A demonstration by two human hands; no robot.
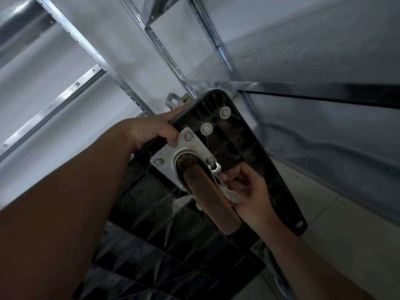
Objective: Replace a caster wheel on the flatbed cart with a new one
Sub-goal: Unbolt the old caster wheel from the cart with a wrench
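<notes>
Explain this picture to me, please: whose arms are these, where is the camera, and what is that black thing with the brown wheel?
There is no machine here. A person wears a wide-angle camera on the head, so you look down along their own two arms.

The black ribbed slab is a flatbed cart tipped up, showing its underside. Bolted to it is a silver mounting plate that carries a worn brown caster wheel.

The left hand grips the cart's edge, its thumb on the plate, steadying it. The right hand holds a small wrench whose head sits at a nut on the plate, along with something pale and crumpled that I cannot identify.

Behind stand metal rails and a pale wall.
</notes>
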